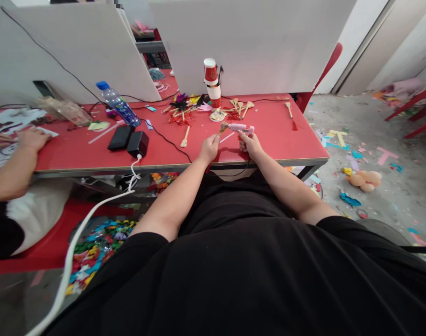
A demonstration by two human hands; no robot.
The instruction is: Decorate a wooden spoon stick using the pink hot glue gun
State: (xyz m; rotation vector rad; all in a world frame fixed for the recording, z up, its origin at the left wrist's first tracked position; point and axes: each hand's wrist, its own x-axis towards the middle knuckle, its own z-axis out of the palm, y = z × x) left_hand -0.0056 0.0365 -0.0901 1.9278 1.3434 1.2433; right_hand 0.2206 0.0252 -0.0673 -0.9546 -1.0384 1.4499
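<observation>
Pink glue gun (241, 129), nozzle pointing left, lengthwise horizontal

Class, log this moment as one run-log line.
left hand: holds wooden spoon | right hand: grips pink glue gun | red table

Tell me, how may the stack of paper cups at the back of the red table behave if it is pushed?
The stack of paper cups stands tall and narrow, so it would probably tip rather than slide. Being paper, it is likely light and easily crushed. It stands close to the white board, which might stop a backward fall.
</observation>
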